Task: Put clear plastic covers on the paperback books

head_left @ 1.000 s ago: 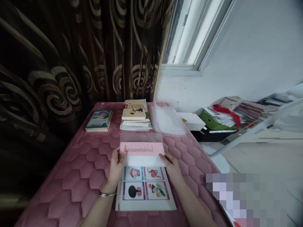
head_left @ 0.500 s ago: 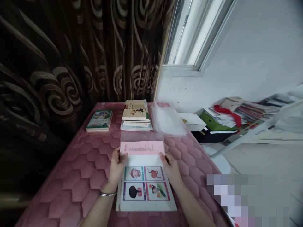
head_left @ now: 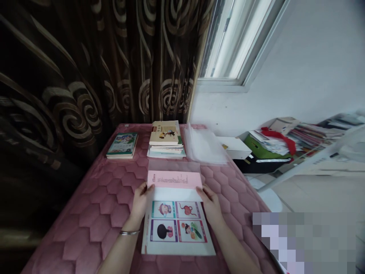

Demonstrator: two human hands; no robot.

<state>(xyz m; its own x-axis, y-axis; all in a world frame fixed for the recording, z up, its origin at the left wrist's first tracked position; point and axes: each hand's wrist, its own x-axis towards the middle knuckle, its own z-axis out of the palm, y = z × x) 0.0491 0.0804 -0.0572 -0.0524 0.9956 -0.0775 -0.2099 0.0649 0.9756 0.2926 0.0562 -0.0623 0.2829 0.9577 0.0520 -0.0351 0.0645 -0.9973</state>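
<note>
Book (head_left: pixel 176 243) flat on pink quilted table (head_left: pixel 94 213), near side, cartoon panels up. Left hand (head_left: pixel 142 201) pinches book's left edge, fingers closed on it. Right hand (head_left: pixel 211 203) grips right edge likewise. Pink sheet (head_left: pixel 174 179) covers book's far end, clear sleeve (head_left: pixel 173 166) just beyond. Stack (head_left: pixel 166 139), green book (head_left: pixel 122 144) and sleeve pile (head_left: pixel 203 146) at far side.

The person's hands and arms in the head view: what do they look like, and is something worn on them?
No gloves and no sleeves are in view. The left hand has a thin silver-coloured bangle around its wrist. The right hand shows no bracelet or watch at its wrist. The picture is too small to tell whether rings are worn.
</note>
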